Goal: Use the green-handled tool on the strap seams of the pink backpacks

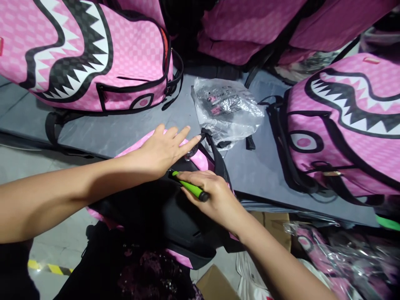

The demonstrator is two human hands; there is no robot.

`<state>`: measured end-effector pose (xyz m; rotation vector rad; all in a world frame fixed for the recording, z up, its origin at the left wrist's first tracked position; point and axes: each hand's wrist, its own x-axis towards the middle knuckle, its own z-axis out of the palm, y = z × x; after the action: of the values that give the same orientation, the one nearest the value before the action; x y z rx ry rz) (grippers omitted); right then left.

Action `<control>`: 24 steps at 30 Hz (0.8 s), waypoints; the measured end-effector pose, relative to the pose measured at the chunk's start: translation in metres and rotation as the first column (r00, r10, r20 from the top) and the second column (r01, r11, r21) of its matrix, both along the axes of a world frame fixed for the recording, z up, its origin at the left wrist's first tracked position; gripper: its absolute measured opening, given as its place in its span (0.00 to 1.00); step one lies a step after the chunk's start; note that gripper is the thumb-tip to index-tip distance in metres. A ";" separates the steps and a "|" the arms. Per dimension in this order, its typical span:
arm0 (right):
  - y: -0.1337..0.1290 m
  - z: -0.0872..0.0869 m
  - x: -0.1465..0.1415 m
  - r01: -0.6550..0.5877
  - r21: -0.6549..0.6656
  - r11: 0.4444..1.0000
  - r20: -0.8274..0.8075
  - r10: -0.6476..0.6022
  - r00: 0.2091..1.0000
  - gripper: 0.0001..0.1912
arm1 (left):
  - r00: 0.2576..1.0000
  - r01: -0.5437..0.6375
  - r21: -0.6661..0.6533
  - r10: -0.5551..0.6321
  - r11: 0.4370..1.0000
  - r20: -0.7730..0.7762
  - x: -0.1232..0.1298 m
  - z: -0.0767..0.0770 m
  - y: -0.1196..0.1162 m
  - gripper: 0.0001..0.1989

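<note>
A black and pink backpack [156, 208] lies back side up at the near edge of the grey table. My left hand [164, 152] rests on its upper part, palm down with fingers spread. A green tool with a black end [195, 190] is gripped in my right hand [215, 196], its tip pointing left at the black fabric just below my left palm. What the tip touches is too small to tell. Just beyond my left fingers is a clear plastic bag [228, 110] with printing on it.
A pink backpack with a shark-mouth print [134, 50] lies on the grey table [250, 175] at the back left, and a similar backpack [350, 121] is at the right. More pink bags [237, 29] stand behind. Plastic-wrapped items [340, 258] and cardboard [215, 285] are below.
</note>
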<state>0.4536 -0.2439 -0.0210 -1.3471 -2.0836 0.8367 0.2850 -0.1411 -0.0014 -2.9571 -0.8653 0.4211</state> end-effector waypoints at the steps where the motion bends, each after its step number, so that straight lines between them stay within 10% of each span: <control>1: 0.001 0.000 -0.002 0.000 0.004 1.000 0.000 0.000 1.000 0.13 | 1.000 -0.005 -0.003 0.005 1.000 0.002 0.000 0.000 0.000 0.41; 24: -0.018 -0.008 -0.047 0.435 -0.085 0.897 0.008 -0.436 0.900 0.09 | 0.971 -0.236 -0.070 0.237 0.969 0.014 -0.001 0.001 -0.004 0.36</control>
<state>0.4063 -0.2619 -0.0290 -1.7608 -1.6503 0.7364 0.2842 -0.1449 -0.0003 -2.9333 -1.2380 0.4346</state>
